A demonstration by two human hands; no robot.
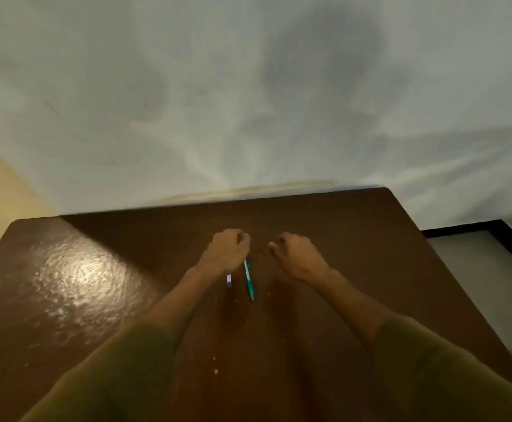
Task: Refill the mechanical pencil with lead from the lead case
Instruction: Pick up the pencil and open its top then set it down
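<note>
Olive-green sleeves (120, 370) fill the bottom of the view at six o'clock, and bare forearms run from them up toward the middle of the dark brown glossy wooden bench (75, 284). A few pale crumbs or specks (216, 371) lie on the wood between the forearms. Further on, just past the left wrist, a slim teal plastic mechanical pencil (249, 280) slants from the left hand (228, 248) down toward five o'clock; its upper end disappears under the curled fingers, so it looks pinched there, though blur hides whether the lower tip touches the wood. Just beside it at its nine o'clock, a small white-and-blue stub (229, 280) pokes out from below the same hand; I judge it to be the lead case, but it is too small and blurred to be sure. The left hand is closed into a loose fist around these things. At its three o'clock, slightly apart, the right hand (294, 251) hovers with fingers curled inward and apparently empty; whether anything sits between its fingertips cannot be told. Beyond the hands at twelve o'clock the bench ends against a pale grey wall (248, 86) with soft shadows. My reading is that the task is at its opening: both items gathered, nothing yet opened. The next move probably calls for the right hand to pull off the pencil's cap or open the case, with a fine, steady pinch.
</note>
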